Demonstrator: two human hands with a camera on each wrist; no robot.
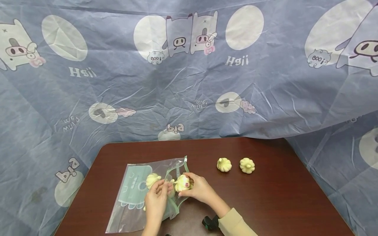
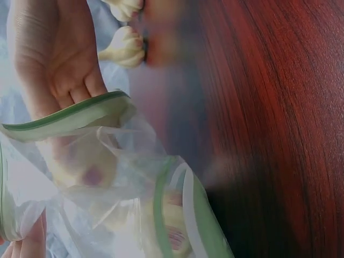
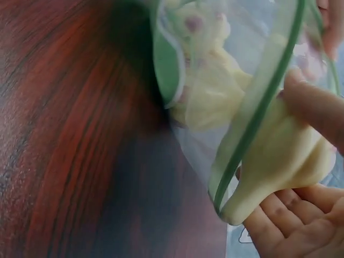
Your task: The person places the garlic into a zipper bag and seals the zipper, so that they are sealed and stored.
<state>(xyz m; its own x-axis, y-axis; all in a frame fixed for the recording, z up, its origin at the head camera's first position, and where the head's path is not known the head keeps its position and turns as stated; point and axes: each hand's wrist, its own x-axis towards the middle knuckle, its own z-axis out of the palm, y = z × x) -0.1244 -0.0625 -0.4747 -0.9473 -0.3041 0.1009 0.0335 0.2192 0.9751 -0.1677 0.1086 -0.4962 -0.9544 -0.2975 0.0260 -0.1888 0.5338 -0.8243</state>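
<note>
A clear zip bag point(image 1: 118, 221) with green edging and a teal print lies on the table, its mouth facing right. My left hand point(image 1: 156, 200) pinches the bag at its mouth; in the left wrist view its fingertips point(image 2: 35, 242) show at the lower left. My right hand point(image 1: 202, 189) grips a pale garlic bulb point(image 1: 182, 183) at the mouth. In the right wrist view this bulb's stem overlaps the green zip strip point(image 3: 263, 110), thumb above and fingers below. Through the film show other garlic bulbs point(image 3: 212, 94), including one garlic bulb point(image 1: 152, 180) near my left fingers.
Two garlic bulbs, one on the left point(image 1: 224, 165) and one on the right point(image 1: 247, 165), lie apart on the brown table point(image 1: 271, 196), right of the bag. A black object point(image 1: 210, 223) is beside my right sleeve. A patterned blue-grey cloth point(image 1: 183, 82) hangs behind the table.
</note>
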